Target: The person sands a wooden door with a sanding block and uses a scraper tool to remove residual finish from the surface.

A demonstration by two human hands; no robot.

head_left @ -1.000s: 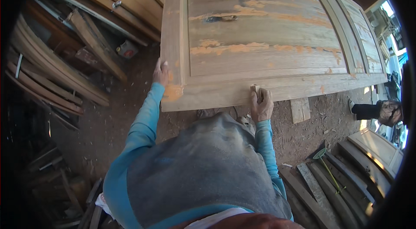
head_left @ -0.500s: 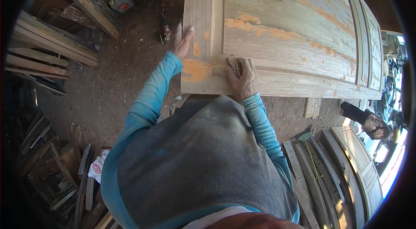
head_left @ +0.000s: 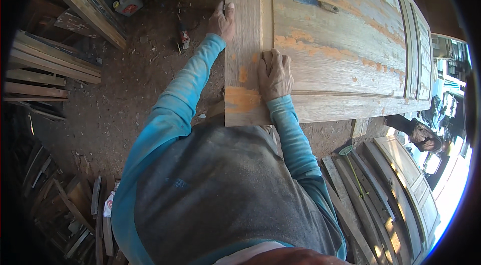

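A panelled wooden door [head_left: 320, 72] lies flat in front of me, streaked with orange filler. My left hand [head_left: 222, 23] grips its left edge, thumb uppermost; the undersides of the fingers are hidden. On the door's near left corner, my right hand [head_left: 278, 77] presses down, closed over a small folded piece of what looks like sandpaper, mostly covered by the fingers. An orange filler patch [head_left: 242, 99] shows just left of that wrist. Farther up on the panel rests a putty knife [head_left: 313, 1] with a wide blade and a short handle.
A red and dark power tool [head_left: 184, 38] lies on the dirt floor left of the door. Behind it stands a pale jug [head_left: 129, 3] near leaning timber [head_left: 85, 4]. Boards [head_left: 358, 195] and another panelled door [head_left: 411, 175] lean at the lower right.
My right hand has moved away from me and slightly left across the door's corner, with the folded piece in it. My left hand keeps hold of the edge, and the whole view has shifted.
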